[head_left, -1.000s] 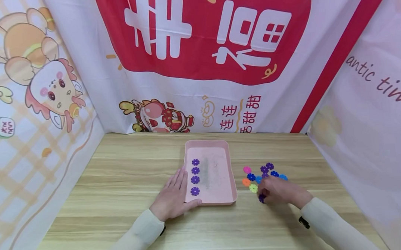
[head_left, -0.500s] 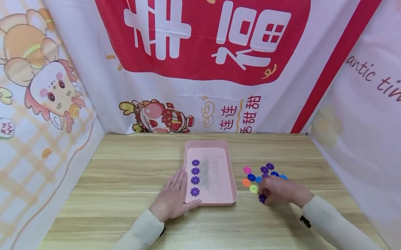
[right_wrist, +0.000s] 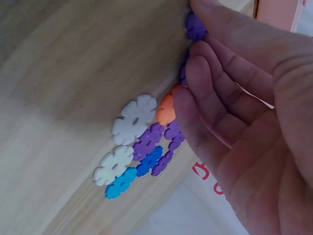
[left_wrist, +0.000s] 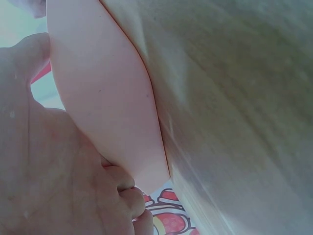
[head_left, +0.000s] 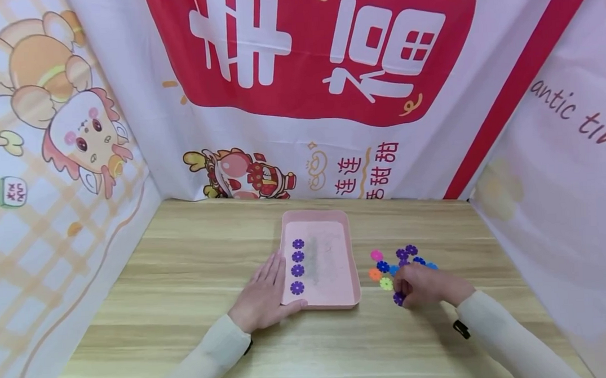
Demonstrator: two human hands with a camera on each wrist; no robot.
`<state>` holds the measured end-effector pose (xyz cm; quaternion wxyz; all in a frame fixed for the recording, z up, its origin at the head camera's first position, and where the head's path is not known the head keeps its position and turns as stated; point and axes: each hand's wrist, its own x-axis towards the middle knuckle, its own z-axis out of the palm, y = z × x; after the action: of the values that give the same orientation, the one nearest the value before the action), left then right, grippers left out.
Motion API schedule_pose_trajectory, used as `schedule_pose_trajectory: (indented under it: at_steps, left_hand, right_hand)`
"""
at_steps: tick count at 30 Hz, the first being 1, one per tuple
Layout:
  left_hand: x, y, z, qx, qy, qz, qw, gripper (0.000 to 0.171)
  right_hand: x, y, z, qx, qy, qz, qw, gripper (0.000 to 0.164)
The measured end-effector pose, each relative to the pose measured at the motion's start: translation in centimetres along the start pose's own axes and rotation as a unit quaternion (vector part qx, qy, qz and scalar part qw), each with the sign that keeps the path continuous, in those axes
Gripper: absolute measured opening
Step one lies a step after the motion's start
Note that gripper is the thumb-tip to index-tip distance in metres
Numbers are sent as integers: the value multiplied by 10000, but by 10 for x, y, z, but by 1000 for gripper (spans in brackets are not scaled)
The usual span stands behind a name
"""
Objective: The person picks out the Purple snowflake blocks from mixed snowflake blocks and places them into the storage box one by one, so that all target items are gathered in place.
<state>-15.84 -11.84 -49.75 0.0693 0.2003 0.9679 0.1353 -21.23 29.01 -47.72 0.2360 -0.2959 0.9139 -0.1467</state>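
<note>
My left hand point(head_left: 259, 298) lies along the left side of a pink tray point(head_left: 331, 250), its fingers straight against the wall and its thumb at the front edge. Inside the tray, several purple snowflake discs point(head_left: 297, 270) form a column near the left wall. To the right of the tray, my right hand point(head_left: 426, 285) pinches a purple snowflake disc point(right_wrist: 195, 27) between thumb and fingers, low at the table. This hand partly covers the loose pile, where pink point(head_left: 376, 255), orange point(head_left: 375, 274), yellow-green point(head_left: 386, 283), blue and purple discs show.
White snowflake discs point(right_wrist: 134, 119) lie behind the right hand in the right wrist view. A wooden table point(head_left: 209, 244) carries everything. Printed cloth point(head_left: 300, 116) hangs along its back and both sides.
The head view has shifted slightly, moving the whole scene a little to the right in it. Both hands keep their places relative to the tray and discs.
</note>
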Motion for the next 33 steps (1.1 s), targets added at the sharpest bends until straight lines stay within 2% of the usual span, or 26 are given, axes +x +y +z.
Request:
schedule_pose_trajectory:
  at_steps: [9,16,26,33]
  left_hand:
    - [0,1,-1,-35,11,9,10000,110]
    - [-1,0,-1,-12,20,26,10000,110]
    - [0,-1,-3,69,-13,-20,10000,110]
    - [0,0,-2,16,-13,35,10000,111]
  right_hand:
    - [1,-4,-1,-3,-124,238,9996,24]
    - [-3,-3,-6,215,2,85,9997,21]
    - [0,-3,-28,205,-62,-604,9979,12]
    - [9,-14,-52,-5,35,-343,9994,11]
